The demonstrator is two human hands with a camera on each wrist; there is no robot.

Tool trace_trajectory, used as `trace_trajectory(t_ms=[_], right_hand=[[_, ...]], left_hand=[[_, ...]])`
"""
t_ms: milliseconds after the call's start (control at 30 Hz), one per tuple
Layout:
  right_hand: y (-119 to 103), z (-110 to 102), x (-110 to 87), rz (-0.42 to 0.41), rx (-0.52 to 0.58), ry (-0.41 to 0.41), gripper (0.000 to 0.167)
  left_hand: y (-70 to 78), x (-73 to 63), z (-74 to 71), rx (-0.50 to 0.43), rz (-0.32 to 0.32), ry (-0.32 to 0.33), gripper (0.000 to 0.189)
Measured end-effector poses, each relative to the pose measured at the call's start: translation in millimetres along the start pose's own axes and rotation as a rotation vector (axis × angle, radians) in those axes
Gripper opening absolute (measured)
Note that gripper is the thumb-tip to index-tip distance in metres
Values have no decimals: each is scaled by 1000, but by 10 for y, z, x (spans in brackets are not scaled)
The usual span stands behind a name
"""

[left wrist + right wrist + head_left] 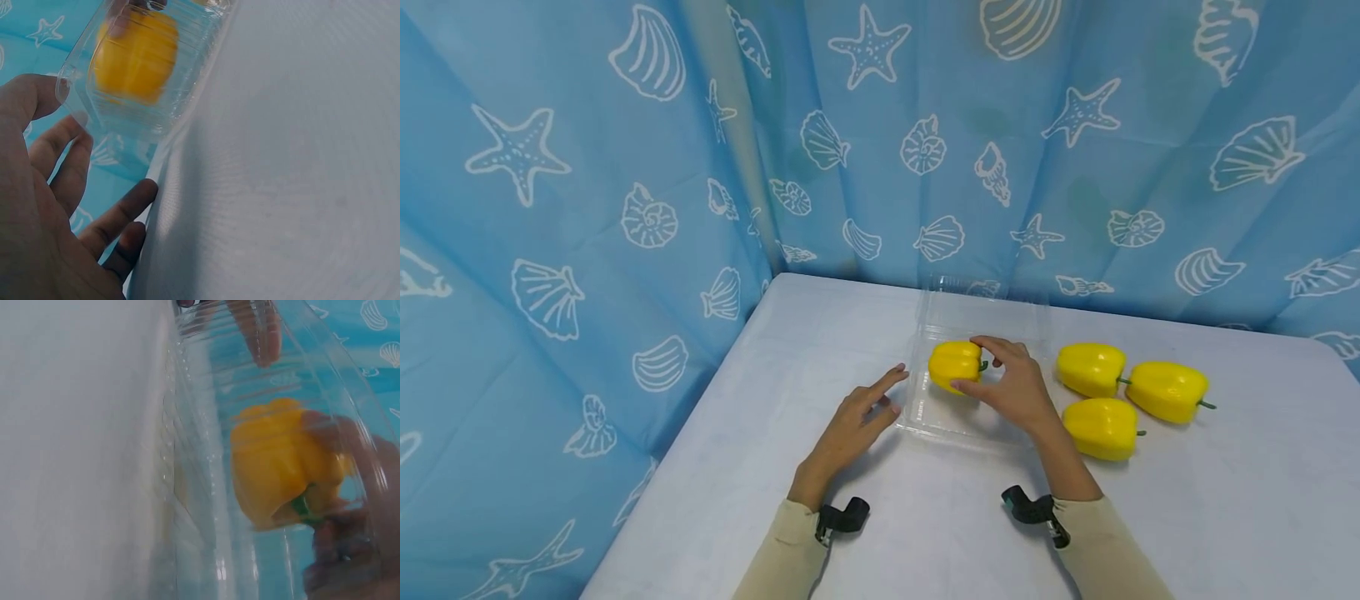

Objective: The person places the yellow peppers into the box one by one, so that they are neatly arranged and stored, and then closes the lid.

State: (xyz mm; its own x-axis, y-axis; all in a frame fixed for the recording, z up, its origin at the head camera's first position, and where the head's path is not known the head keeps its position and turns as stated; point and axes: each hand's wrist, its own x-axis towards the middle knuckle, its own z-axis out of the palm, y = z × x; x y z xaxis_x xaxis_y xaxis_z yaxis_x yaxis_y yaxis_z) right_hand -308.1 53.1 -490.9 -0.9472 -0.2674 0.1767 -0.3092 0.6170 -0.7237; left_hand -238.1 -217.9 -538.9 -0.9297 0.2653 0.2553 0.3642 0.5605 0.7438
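My right hand [1017, 387] pinches a yellow bell pepper [953, 365] by its stem end, thumb on the near side and fingers on the far side. That pepper is inside a clear plastic container [958, 429] with its lid folded back. Through the container's wall, the right wrist view shows the pepper [269, 462] and its green stem between the fingers. My left hand [853, 425] is at the container's left edge with its fingers spread and relaxed. In the left wrist view, the left hand's thumb and fingers [62, 144] are beside the container's rim, gripping nothing.
Three more yellow bell peppers lie on the table right of the container: a far one [1090, 369], a right one [1167, 392] and a near one [1101, 429]. A white cloth covers the table [925, 517]. Blue shell-print curtains [880, 150] hang behind and left.
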Motion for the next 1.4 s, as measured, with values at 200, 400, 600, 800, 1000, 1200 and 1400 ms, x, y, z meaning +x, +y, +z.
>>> trace_trajectory(t_ms=[200,400,600,800,1000,1200,1400], right_hand=[[-35,37,26,31,-14,-27,79],[-41,84,52,27,-42,-68,78],[-9,121,71,20,-58,-67,77],[-23,143,85,-20,-75,-71,78],[-47,194,121,-42,-109,-75,77],[-42,172,117,-35,-119,-101,82],[-57,88,69,-66,-101,-119,89]], left_hand=[[10,12,14,11,-17,-6,51],[20,14,2,18,-30,-7,52],[27,12,0,26,-41,-11,52],[28,10,8,18,-43,-4,52],[41,21,8,14,-70,-11,52],[57,16,1,15,-55,-16,52],[70,12,-2,9,-62,-24,52]])
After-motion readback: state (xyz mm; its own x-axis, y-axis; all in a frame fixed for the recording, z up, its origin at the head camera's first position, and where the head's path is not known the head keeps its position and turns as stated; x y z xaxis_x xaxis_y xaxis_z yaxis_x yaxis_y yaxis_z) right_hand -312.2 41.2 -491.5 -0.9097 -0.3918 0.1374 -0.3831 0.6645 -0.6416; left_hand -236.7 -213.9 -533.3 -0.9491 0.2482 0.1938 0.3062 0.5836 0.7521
